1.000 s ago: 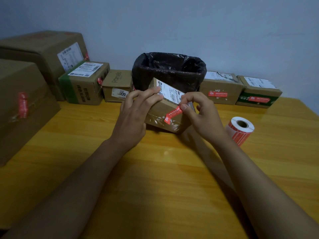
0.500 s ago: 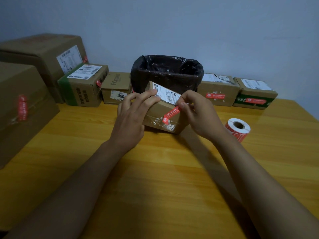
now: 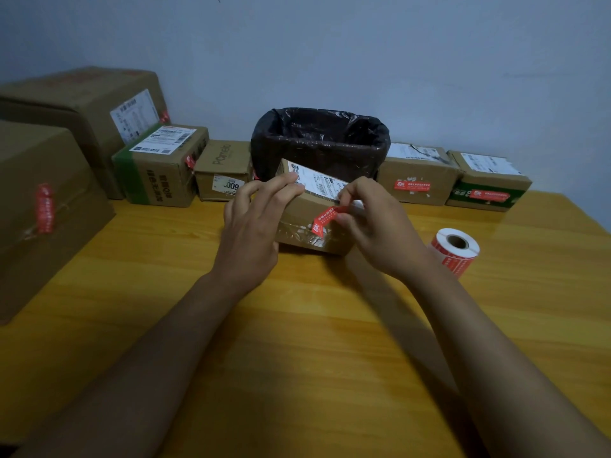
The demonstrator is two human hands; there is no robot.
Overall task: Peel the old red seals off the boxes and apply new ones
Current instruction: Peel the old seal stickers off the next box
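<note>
One box in work, tilted up on its near bottom edge at mid tabletop, just in front of the black-lined bin. Left hand steadies it: fingers laid over the top-left corner and shipping label, curled on the cardboard. Right hand pinches the upper end of the old red seal between thumb and fingertips.

Change over the last second: more of the red strip stands free of the front face; the pinched end has lifted away from the top edge while the lower end looks stuck near the clear tape, though glare there makes that uncertain. Box sits a touch lower and flatter than before.

Reading: peel roughly half done on this box. Likely next is pulling down and off, then dropping the strip in the bin. Roll of new seals lies untouched toward the right edge. Boxes along the back edge carry red seals.
</note>
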